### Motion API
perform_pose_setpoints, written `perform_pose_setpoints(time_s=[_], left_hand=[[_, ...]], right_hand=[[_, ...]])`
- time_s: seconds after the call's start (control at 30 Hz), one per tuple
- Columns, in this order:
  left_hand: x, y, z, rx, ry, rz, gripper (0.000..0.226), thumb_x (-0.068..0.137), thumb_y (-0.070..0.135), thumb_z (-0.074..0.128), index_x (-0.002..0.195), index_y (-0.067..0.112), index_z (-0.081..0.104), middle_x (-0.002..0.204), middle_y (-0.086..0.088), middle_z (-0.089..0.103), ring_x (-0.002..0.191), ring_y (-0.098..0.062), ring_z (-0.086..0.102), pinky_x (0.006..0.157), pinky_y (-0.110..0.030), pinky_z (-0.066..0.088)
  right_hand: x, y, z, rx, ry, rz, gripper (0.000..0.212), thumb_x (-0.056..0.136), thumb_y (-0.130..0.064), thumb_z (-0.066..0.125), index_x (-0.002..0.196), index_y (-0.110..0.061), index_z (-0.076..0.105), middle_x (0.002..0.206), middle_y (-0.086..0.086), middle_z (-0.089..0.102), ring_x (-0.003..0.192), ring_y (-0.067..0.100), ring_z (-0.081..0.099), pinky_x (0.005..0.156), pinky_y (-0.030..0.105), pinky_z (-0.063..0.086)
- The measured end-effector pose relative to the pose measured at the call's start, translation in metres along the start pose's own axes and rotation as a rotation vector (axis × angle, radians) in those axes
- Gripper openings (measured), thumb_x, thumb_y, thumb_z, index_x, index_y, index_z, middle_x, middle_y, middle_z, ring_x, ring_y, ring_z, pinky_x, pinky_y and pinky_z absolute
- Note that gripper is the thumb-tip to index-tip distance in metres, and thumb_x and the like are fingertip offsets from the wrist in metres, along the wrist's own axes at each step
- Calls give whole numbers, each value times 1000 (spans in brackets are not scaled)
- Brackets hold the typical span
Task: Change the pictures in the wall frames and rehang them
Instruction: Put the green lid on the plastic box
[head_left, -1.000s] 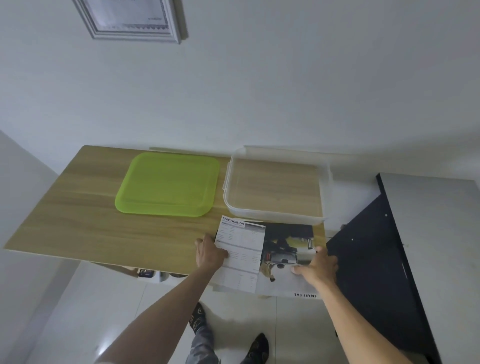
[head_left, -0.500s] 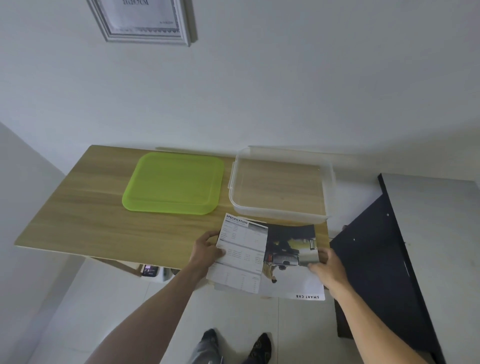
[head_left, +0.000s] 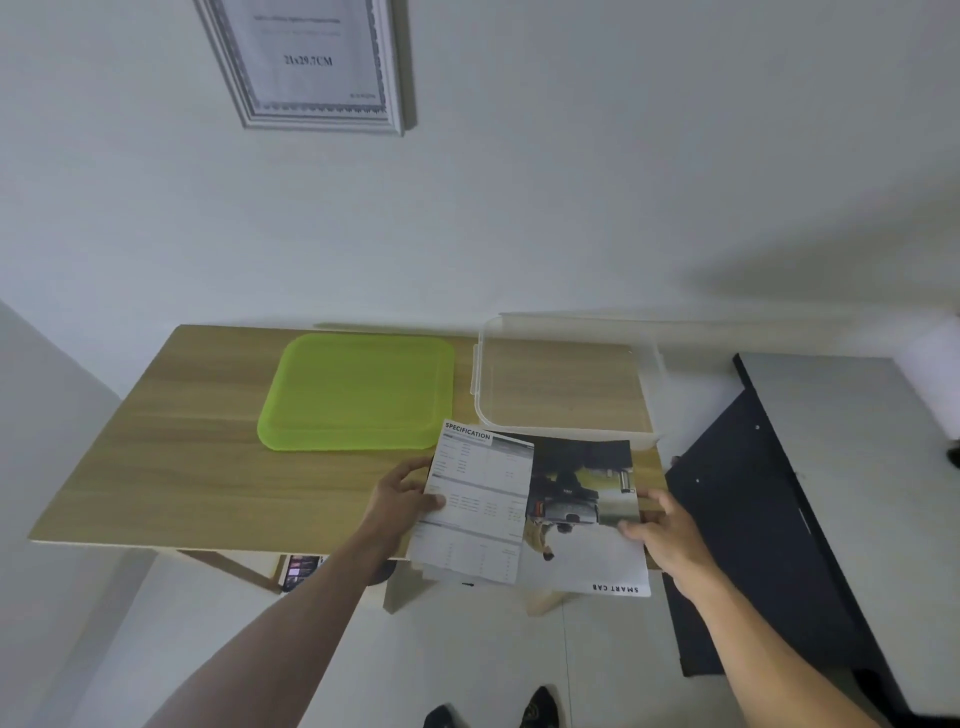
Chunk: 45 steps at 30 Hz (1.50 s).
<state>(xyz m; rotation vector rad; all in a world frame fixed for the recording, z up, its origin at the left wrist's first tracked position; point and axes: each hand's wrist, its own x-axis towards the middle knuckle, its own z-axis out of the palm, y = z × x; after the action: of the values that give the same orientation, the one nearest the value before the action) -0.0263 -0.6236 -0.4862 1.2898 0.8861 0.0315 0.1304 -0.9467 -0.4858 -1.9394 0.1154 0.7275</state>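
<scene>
Head view:
Left hand (head_left: 400, 496): closed on left edge of the printed sheets (head_left: 524, 512), thumb laid on top of the page.
Right hand (head_left: 670, 535): clamped on right edge of the same sheets, fingers on top.
Printed sheets: held flat between both hands at near edge of the wooden table (head_left: 171, 467); near part hangs past the table edge. "SPECIFICATION" page is seen on the left, overlapping a dark car photo page marked "SMART CAB" on the right.
Wall frame (head_left: 311, 67): hung on the white wall above the table, silver moulding, placeholder sheet reading "21x29.7CM" inside.
Green lid (head_left: 358, 389): laid flat on the table, just left of the clear plastic container (head_left: 649, 364).
Clear plastic container: open, set at the table's far right corner, touching the sheets' far edge.
Black panel (head_left: 748, 519): seen right of the table, leaning.
Shoes (head_left: 540, 706): seen on the tiled floor below.
</scene>
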Motion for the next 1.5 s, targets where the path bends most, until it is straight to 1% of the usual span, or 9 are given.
perform_pose_setpoints(time_s=[0.27, 0.43, 0.57, 0.73, 0.87, 1.07, 1.33, 1.43, 1.5], left_hand=[[20, 52, -1, -24, -48, 95, 53, 73, -18, 67, 113, 18, 66, 79, -9, 71, 74, -29, 70, 71, -42, 58], [41, 94, 25, -31, -50, 166, 52, 74, -19, 63, 112, 16, 64, 79, -10, 68, 66, -23, 68, 58, -30, 54], [74, 124, 52, -21, -36, 211, 50, 74, -16, 64, 109, 20, 65, 84, -12, 68, 71, -25, 69, 62, -35, 55], [120, 141, 91, 21, 56, 206, 47, 74, -14, 62, 97, 27, 63, 86, -12, 63, 73, -29, 66, 70, -44, 56], [151, 137, 119, 119, 135, 199, 43, 76, -11, 60, 97, 27, 59, 87, -8, 59, 73, -26, 62, 64, -36, 52], [173, 116, 147, 398, 244, 201, 39, 79, -7, 50, 104, 23, 54, 86, 3, 63, 72, -19, 62, 66, -40, 54], [186, 103, 169, 1083, 241, 154, 62, 82, -7, 56, 138, 0, 30, 124, -18, 51, 102, -34, 60, 68, -33, 45], [185, 96, 178, 1381, 216, 222, 75, 82, 0, 62, 144, -6, 21, 143, -29, 32, 121, -37, 47, 92, -35, 47], [185, 91, 185, 1546, 188, 293, 83, 82, 3, 62, 149, -6, 13, 154, -35, 10, 137, -48, 27, 112, -46, 32]], right_hand=[[7, -41, 3, -29, 94, -130, 49, 81, -3, 76, 120, -24, 54, 108, 5, 67, 100, 25, 66, 81, 37, 57], [33, -78, -15, -63, 170, -207, 53, 82, -6, 75, 127, -25, 53, 111, 6, 65, 100, 22, 64, 74, 30, 52], [69, -111, -33, -94, 231, -249, 53, 84, -6, 74, 129, -23, 52, 105, 4, 63, 92, 16, 63, 64, 25, 47], [127, -134, -52, -270, 281, -279, 53, 84, -13, 75, 130, -19, 50, 98, 0, 62, 90, 22, 64, 78, 41, 56], [172, -137, -57, -465, 275, -311, 51, 88, -13, 71, 133, -13, 46, 99, 2, 64, 85, 21, 63, 68, 31, 50], [215, -124, -49, -902, 259, -414, 64, 86, -22, 74, 138, -12, 38, 103, 6, 69, 88, 26, 67, 73, 40, 55], [228, -120, -34, -1581, 228, -461, 59, 85, -31, 71, 135, -13, 48, 115, 7, 65, 106, 26, 56, 89, 34, 43], [236, -125, -30, -1574, 217, -519, 57, 84, -34, 72, 133, -16, 49, 124, 11, 55, 111, 28, 51, 93, 35, 42], [242, -127, -26, -1473, 119, -585, 59, 86, -40, 69, 138, -20, 47, 133, 10, 49, 120, 28, 47, 97, 35, 43]])
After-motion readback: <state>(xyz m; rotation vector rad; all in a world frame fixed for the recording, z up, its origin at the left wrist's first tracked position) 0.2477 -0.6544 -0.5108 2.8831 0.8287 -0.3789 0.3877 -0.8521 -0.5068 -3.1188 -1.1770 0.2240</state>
